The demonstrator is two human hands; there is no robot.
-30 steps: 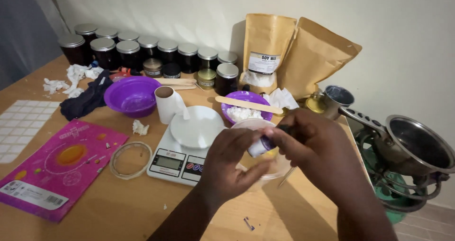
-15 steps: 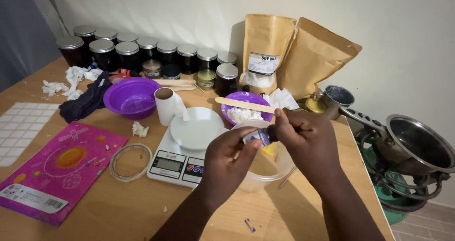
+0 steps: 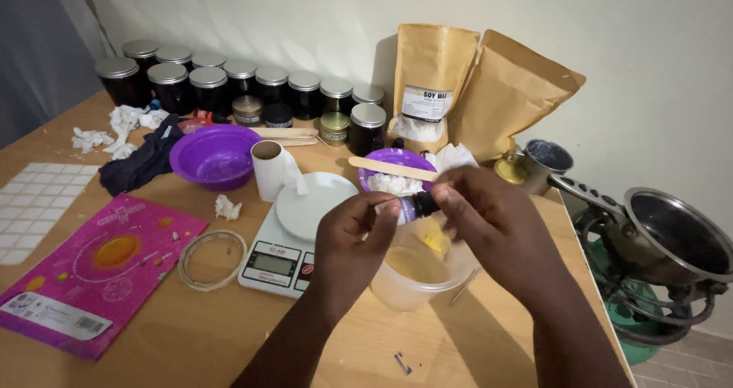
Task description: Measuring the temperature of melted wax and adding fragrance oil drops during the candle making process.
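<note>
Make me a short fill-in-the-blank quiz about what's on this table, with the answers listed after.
1. Both hands hold a small bottle above a clear ____ cup.
2. The white plate sits on a kitchen ____.
3. The wooden stick lies across a ____ bowl.
4. Two brown ____ lean against the wall.

Answers: plastic; scale; purple; bags

Along the wall stand some thirteen dark glass jars with silver lids [image 3: 208,86], and two small gold-lidded tins [image 3: 334,127]. Two tall brown paper pouches [image 3: 429,79] lean beside them. There are two purple plastic bowls [image 3: 215,156], one white digital kitchen scale [image 3: 279,260], one clear plastic tub [image 3: 416,270] and two metal pots [image 3: 672,235].
</note>
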